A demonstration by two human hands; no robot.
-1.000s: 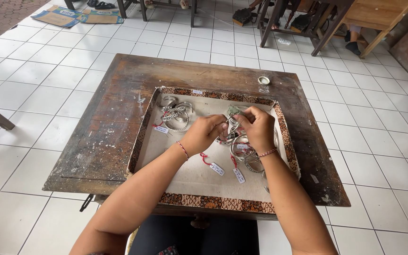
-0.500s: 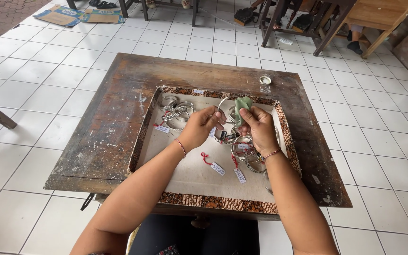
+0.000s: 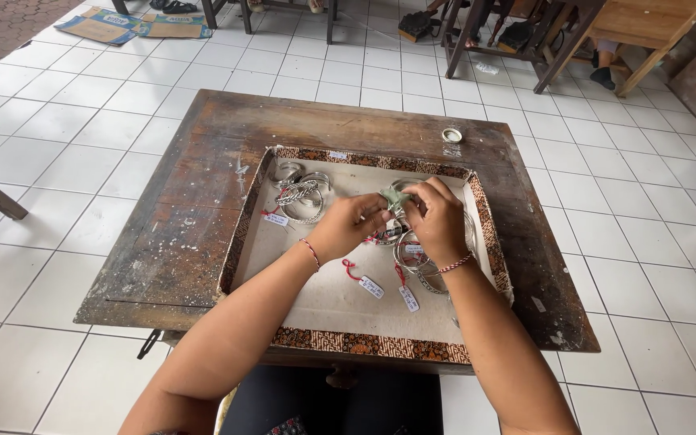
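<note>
Over a shallow tray [image 3: 364,345] with a patterned brown border, my left hand [image 3: 350,225] pinches a silver bangle [image 3: 400,187]. My right hand [image 3: 435,217] presses a small green cloth [image 3: 394,197] against that bangle, and the fingers hide most of it. Under my hands lies a cluster of silver bangles [image 3: 416,259] with white tags on red strings [image 3: 370,286]. A second pile of bangles [image 3: 301,193] rests at the tray's far left corner.
The tray sits on a worn dark wooden table [image 3: 195,209] on a white tiled floor. A small round tin lid [image 3: 451,135] lies at the table's far edge. Wooden furniture legs [image 3: 553,48] and flattened cardboard [image 3: 130,26] stand beyond.
Both hands rose with the bangle and cloth half a second ago, showing the full ring, then came back down and closer together over the tray.
</note>
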